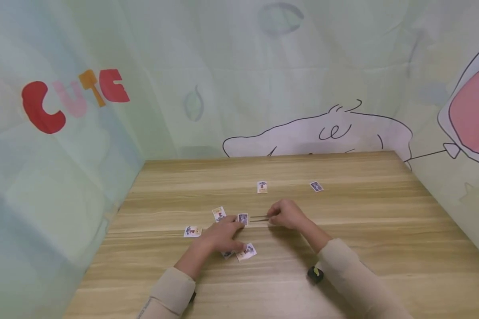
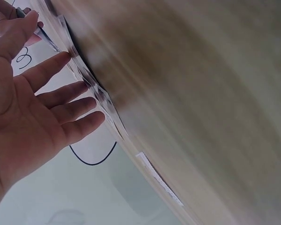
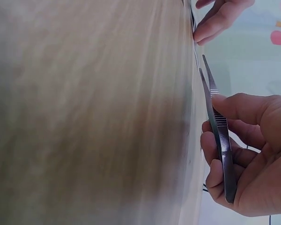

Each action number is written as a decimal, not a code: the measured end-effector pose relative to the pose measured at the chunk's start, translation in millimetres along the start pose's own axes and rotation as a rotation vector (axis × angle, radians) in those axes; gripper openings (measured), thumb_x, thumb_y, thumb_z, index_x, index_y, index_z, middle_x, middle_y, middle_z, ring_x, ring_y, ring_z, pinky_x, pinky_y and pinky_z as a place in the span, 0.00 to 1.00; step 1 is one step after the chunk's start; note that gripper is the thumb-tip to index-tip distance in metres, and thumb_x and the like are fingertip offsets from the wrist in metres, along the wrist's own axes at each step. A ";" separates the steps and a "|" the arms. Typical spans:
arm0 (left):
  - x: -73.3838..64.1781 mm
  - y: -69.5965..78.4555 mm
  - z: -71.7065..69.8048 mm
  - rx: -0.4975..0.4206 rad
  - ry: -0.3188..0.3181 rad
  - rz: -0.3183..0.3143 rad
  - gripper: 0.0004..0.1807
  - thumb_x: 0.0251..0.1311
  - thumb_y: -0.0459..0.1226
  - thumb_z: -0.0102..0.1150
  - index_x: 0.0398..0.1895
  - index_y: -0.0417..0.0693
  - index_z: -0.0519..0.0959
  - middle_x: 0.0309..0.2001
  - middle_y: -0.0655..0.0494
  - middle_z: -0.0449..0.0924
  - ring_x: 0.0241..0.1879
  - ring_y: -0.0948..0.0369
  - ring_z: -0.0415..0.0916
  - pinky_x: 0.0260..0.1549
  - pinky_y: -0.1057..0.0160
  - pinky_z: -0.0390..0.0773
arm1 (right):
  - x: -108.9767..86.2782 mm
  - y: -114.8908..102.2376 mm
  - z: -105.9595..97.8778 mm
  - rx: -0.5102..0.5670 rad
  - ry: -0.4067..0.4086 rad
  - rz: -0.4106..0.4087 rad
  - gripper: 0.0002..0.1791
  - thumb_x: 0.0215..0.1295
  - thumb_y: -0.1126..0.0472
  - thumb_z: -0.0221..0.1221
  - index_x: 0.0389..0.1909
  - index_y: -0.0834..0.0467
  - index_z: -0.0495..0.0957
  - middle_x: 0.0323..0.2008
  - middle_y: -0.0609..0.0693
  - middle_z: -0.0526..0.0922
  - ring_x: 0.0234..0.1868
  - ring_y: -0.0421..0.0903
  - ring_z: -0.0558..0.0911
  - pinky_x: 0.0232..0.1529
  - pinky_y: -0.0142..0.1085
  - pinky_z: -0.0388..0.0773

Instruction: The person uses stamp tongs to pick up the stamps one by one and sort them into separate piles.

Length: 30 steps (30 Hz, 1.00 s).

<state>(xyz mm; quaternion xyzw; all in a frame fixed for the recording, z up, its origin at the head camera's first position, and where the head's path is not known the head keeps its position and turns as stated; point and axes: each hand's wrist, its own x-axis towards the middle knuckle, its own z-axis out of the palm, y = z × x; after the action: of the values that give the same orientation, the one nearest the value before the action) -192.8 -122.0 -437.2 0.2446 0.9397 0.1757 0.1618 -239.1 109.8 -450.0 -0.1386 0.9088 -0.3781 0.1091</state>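
The right grip (image 1: 287, 215) is pinching parted tweezers (image 3: 225, 145) towards a card (image 1: 243, 218) — the left grip (image 1: 222, 235), outstretched, holding nothing, is probably steadying it.

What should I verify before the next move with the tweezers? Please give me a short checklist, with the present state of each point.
1. Tweezers held in the right grip: ok.
2. Tweezers open at the tips: ok, they stand apart.
3. Tips on the nearest card: not ok, the head view shows a small gap.
4. Left grip pressing that card: cannot tell; its fingers reach the card's edge, pressure is not visible.
5. Two far cards apart from both grips: ok.
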 end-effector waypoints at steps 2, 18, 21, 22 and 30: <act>-0.1 -0.3 0.0 -0.007 -0.002 -0.001 0.35 0.52 0.49 0.64 0.62 0.43 0.70 0.65 0.38 0.59 0.63 0.43 0.57 0.59 0.46 0.60 | 1.5 0.4 0.6 -0.007 0.010 -0.002 0.08 0.47 0.70 0.66 0.31 0.60 0.83 0.29 0.48 0.84 0.33 0.44 0.79 0.42 0.40 0.77; 1.4 -3.8 0.0 -0.026 -0.003 0.001 0.32 0.51 0.48 0.65 0.59 0.46 0.73 0.65 0.39 0.59 0.62 0.42 0.58 0.58 0.44 0.61 | 13.8 0.0 -2.0 -0.053 -0.013 -0.014 0.07 0.48 0.68 0.65 0.30 0.59 0.84 0.29 0.47 0.84 0.34 0.44 0.79 0.46 0.44 0.75; 1.4 -3.6 -0.2 -0.032 -0.004 -0.003 0.32 0.51 0.48 0.65 0.60 0.46 0.73 0.65 0.39 0.59 0.62 0.43 0.58 0.58 0.45 0.61 | 14.8 -1.3 -2.2 -0.062 -0.022 -0.018 0.07 0.48 0.68 0.65 0.30 0.58 0.84 0.29 0.47 0.83 0.34 0.44 0.79 0.45 0.43 0.75; 1.4 -3.7 -0.2 -0.031 -0.006 -0.005 0.32 0.51 0.48 0.65 0.60 0.47 0.73 0.65 0.39 0.59 0.63 0.43 0.58 0.59 0.45 0.61 | 15.2 -1.6 -2.3 -0.063 -0.025 -0.020 0.06 0.48 0.68 0.65 0.30 0.58 0.84 0.29 0.47 0.83 0.33 0.44 0.79 0.45 0.43 0.75; 1.2 -3.8 -1.7 -0.030 0.000 0.009 0.31 0.51 0.48 0.65 0.59 0.46 0.74 0.64 0.40 0.61 0.61 0.44 0.60 0.57 0.46 0.63 | 22.5 -4.4 -5.5 -0.074 -0.037 -0.039 0.07 0.48 0.70 0.64 0.30 0.60 0.84 0.31 0.49 0.83 0.35 0.46 0.78 0.43 0.41 0.76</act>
<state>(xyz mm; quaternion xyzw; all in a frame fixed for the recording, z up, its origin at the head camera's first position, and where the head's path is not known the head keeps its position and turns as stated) -196.0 -125.0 -437.5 0.2464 0.9359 0.1902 0.1648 -261.2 102.9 -445.2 -0.1672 0.9171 -0.3438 0.1130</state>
